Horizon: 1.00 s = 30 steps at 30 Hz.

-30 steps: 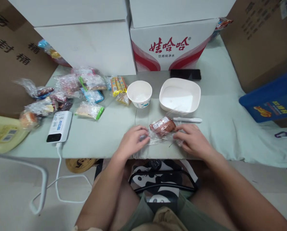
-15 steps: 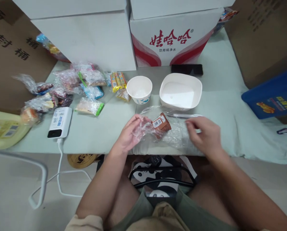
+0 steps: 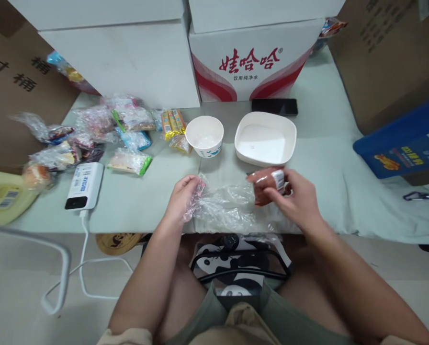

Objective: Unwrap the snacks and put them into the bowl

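My right hand (image 3: 293, 199) is closed around a brown snack packet (image 3: 268, 184) with a white barcode label, held just above the table's front edge. My left hand (image 3: 182, 199) pinches one end of a crumpled clear plastic bag (image 3: 225, 203) that lies spread between the two hands. Behind them stand a round white paper bowl (image 3: 204, 136) and a white rounded-square dish (image 3: 265, 140), both with nothing in them.
Several bagged snacks (image 3: 92, 129) lie at the left, with a white power bank (image 3: 84, 186) and its cable. A black phone (image 3: 274, 106) lies behind the dish. Cartons (image 3: 250, 57) wall the back; a blue box (image 3: 404, 148) sits right.
The brown packet has come out of the clear bag: my right hand took it and lifted it to the right, while my left hand keeps hold of the emptied bag.
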Motion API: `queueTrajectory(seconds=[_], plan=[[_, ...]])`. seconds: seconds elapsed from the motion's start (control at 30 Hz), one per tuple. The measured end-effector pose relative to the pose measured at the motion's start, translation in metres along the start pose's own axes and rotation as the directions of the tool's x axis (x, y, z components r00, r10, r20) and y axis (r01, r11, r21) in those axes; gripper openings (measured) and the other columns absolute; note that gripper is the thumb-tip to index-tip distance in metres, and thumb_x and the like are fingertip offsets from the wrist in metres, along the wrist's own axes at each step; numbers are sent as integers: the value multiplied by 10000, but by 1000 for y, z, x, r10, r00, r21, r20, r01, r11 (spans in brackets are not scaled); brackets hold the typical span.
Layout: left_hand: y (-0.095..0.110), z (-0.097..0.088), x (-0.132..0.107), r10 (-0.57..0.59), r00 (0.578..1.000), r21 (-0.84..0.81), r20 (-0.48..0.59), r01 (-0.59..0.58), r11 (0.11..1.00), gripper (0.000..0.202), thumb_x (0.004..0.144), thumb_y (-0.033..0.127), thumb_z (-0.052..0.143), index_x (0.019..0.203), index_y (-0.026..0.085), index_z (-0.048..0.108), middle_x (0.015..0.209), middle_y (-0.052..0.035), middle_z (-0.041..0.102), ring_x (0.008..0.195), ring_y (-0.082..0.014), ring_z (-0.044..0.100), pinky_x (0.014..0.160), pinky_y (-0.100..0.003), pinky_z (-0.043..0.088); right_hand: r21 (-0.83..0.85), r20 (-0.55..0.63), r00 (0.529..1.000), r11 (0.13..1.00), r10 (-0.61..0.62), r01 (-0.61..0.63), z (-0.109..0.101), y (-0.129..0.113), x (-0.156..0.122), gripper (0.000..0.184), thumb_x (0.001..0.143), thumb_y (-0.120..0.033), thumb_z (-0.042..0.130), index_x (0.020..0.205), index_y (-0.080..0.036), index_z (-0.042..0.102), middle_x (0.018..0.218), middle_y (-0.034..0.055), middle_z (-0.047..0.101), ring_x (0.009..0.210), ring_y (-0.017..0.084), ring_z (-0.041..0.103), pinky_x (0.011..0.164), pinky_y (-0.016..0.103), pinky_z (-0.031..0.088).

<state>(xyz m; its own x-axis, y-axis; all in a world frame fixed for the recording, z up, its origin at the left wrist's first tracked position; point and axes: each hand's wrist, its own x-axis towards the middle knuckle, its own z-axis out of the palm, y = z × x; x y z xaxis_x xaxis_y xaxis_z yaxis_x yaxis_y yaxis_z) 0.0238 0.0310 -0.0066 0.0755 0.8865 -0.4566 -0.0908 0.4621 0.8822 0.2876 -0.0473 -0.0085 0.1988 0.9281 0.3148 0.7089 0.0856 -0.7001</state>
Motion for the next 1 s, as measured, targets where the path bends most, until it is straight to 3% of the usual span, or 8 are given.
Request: queueTrajectory(seconds=[0.17,0.33,0.47,0.53,0.63,0.73,0.83,1.0], plan=[[1,-4,2,27,1000,80,0,-26,996,307,675,433,793,716,169,641,716,-9,657,507,-79,503,423,-191,316,387,-69,976,907,206,-164,-6,8,36,445,953,-553,520,1281,-261,596,1154,87,700,973,247,700,646,351,611],[0,-13,2,142,988,120,61,-149,982,441,677,478,806,988,189,686,912,-62,719,724,-150,647,552,-213,463,138,-261,965,990,7,30,3,-2,13,310,928,-306,600,1232,-246,625,1141,110,694,1028,251,685,805,411,611],[-3,-33,4,246,888,281,388,-369,886,725,607,290,869,1283,251,607,1279,-104,648,1075,-232,660,855,-320,561,127,231,856,887,-462,444,22,-15,-22,236,925,-156,540,1066,-265,694,992,58,747,945,207,708,826,372,603],[-3,-48,8,278,859,351,431,-443,825,690,667,300,826,1315,256,592,1358,-113,592,1131,-248,638,928,-371,552,57,371,798,870,-475,491,29,-13,-28,260,921,-139,536,1085,-262,695,1149,74,737,1151,251,658,969,463,558],[-2,-68,11,440,863,507,247,-502,701,627,691,313,797,1287,264,610,1338,-110,567,1133,-261,619,930,-423,557,-238,320,888,879,-331,414,29,-4,-26,247,894,-129,562,1049,-260,703,1294,79,679,1358,347,500,1084,635,414],[-3,-67,3,691,696,672,198,-609,421,454,657,255,812,1099,277,711,1253,-89,599,1213,-296,563,1054,-479,476,-372,115,959,884,-259,283,25,0,-25,243,867,-142,605,1048,-273,701,1345,90,631,1394,387,436,1068,654,395],[-7,-43,-12,680,566,575,467,-778,253,209,761,194,688,944,279,742,1123,-63,692,1126,-260,624,1046,-456,473,-350,54,950,885,-308,307,26,-6,-30,262,861,-147,629,1037,-331,693,1324,40,643,1369,334,471,1092,577,393],[-5,-24,-25,398,680,557,615,-733,391,217,834,249,540,795,239,754,743,-28,718,688,-176,653,682,-307,518,-391,135,932,846,-336,362,30,-5,-29,200,893,-184,605,1027,-311,681,1355,31,640,1413,353,428,1124,626,306]])
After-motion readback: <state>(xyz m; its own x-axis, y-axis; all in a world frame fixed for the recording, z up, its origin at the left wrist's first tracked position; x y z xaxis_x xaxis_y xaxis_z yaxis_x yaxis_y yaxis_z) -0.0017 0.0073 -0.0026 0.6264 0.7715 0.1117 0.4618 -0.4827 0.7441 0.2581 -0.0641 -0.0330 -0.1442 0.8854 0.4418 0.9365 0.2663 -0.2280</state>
